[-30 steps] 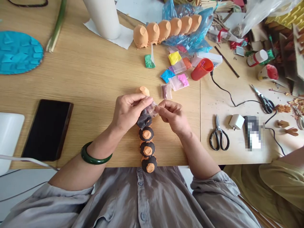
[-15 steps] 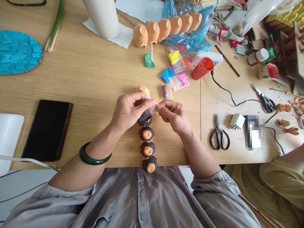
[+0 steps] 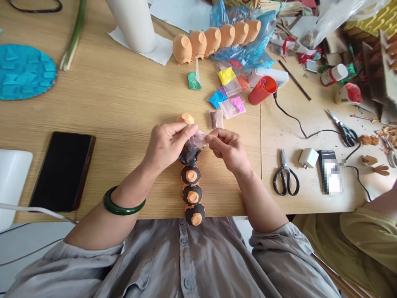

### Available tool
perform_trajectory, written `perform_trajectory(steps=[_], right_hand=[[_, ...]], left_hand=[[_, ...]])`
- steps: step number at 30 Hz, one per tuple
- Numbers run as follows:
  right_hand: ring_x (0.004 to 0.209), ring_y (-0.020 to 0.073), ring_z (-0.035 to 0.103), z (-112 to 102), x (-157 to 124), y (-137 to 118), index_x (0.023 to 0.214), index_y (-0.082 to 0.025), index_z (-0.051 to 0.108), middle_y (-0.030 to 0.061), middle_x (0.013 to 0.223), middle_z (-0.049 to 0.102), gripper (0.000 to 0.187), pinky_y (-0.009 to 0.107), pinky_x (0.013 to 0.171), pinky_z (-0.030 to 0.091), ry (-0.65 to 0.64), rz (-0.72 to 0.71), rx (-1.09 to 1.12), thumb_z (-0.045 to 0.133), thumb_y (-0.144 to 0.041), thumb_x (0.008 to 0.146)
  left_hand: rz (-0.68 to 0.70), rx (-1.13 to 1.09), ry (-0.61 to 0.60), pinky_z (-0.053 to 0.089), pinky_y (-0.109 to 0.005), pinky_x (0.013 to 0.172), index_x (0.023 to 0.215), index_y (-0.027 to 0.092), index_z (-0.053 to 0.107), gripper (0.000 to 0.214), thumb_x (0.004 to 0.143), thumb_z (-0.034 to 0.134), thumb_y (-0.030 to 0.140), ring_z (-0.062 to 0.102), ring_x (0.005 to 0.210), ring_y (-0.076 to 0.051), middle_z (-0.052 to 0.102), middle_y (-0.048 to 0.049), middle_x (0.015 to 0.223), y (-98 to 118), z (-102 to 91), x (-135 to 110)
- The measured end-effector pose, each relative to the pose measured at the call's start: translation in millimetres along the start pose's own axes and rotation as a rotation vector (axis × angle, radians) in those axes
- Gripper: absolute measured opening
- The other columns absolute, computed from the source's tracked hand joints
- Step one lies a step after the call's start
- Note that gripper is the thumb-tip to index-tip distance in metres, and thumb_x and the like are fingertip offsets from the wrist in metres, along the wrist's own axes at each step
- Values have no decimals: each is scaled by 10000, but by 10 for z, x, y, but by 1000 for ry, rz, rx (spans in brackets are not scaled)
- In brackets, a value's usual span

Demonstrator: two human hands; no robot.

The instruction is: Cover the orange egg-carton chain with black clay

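Note:
Between them, my left hand point(image 3: 167, 142) and my right hand point(image 3: 228, 147) pinch the top edge of a small clear plastic bag point(image 3: 192, 148) with dark material inside. My left fingers grip its upper left part, my right fingertips its right corner. The bag hangs over a row of orange egg-carton cups point(image 3: 192, 176), whose nearer cups have black rings around their orange tops. The farthest cup point(image 3: 186, 118) in this row is plain orange. My hands and the bag hide the cups between. The row's near end reaches the table edge.
Small bags of coloured clay point(image 3: 227, 75) and a red cup point(image 3: 263, 90) lie beyond my hands. A plain orange cup row point(image 3: 204, 43) stands at the back. Scissors point(image 3: 285, 176) and a charger point(image 3: 308, 158) are right; a black phone point(image 3: 63, 171) is left. Another person's sleeve point(image 3: 369, 236) shows at right.
The bag has been spread and turned, so more of its dark contents shows and it covers the black-ringed cup beneath. Both hands keep hold, nearly in place.

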State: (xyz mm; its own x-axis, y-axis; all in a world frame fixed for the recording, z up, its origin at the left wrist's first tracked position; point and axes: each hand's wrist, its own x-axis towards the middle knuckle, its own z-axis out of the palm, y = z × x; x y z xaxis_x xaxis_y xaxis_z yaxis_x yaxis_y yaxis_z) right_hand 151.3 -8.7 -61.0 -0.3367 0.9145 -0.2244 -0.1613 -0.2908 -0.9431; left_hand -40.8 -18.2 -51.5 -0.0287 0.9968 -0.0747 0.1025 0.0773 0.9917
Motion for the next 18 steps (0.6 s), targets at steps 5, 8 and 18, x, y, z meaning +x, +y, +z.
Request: perform_trajectory(steps=[5,8,18], right_hand=[[484,39,242,-3,-1,-2,724,-197,629,-106,551,406,539,240,447,145,-13,12,15,929,-641,775],[480,37,248,-10,12,10,727,-187,649,-105,544,414,534,240,442,143,7,-1,-15,931,-639,773],[451,12,207,-165,108,-145,700,-196,580,-136,518,354,502,180,423,123,290,35,142,969,-512,746]], left_hand=[[86,77,23,311,-328,540,556,216,561,567,958,744,572,434,538,-134,479,23,531,-74,-2,11],[93,102,33,337,-311,531,551,217,574,598,953,740,627,458,543,-137,500,20,519,-82,23,9],[164,-56,248,632,-262,652,1048,233,859,551,1031,602,720,753,725,-156,846,-51,958,-128,36,89]])
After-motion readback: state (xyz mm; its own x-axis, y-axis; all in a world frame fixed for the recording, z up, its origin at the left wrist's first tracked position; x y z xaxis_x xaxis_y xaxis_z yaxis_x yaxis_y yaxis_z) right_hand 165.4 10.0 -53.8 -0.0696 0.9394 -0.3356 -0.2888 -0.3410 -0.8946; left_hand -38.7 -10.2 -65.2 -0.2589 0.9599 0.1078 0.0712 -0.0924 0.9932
